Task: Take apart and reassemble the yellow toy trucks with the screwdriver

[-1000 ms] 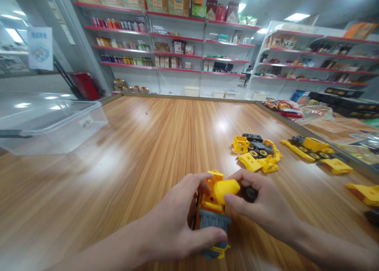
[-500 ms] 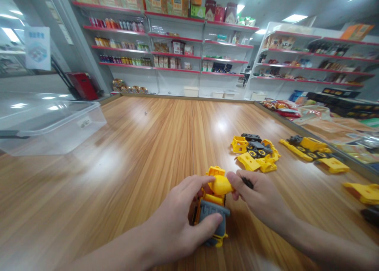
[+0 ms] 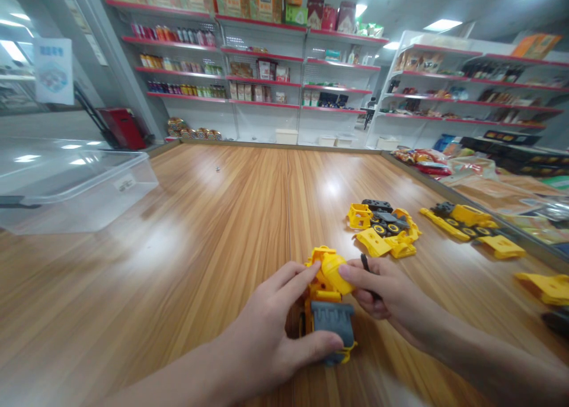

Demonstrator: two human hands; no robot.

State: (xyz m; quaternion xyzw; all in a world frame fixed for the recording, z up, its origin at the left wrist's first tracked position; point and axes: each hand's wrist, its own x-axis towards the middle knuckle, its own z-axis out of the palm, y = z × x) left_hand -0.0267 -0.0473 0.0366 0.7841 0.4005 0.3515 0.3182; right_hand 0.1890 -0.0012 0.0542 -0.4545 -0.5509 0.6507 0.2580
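A yellow and grey toy truck (image 3: 328, 318) stands on the wooden table (image 3: 200, 247) close in front of me. My left hand (image 3: 271, 330) wraps around its left side, thumb pressed on the grey part, fingers on the yellow top. My right hand (image 3: 384, 291) pinches a rounded yellow piece (image 3: 336, 272) against the truck's upper end and also holds a small black part (image 3: 365, 262) under its fingers.
Two heaps of yellow and black toy parts (image 3: 384, 229) (image 3: 473, 226) lie to the right, more yellow pieces (image 3: 549, 288) at the right edge. A clear plastic bin (image 3: 71, 185) stands at the left. Shop shelves (image 3: 267, 69) line the back.
Both hands have turned the truck slightly, its grey end swinging right. The rounded yellow piece has shifted a little up along the truck's top.
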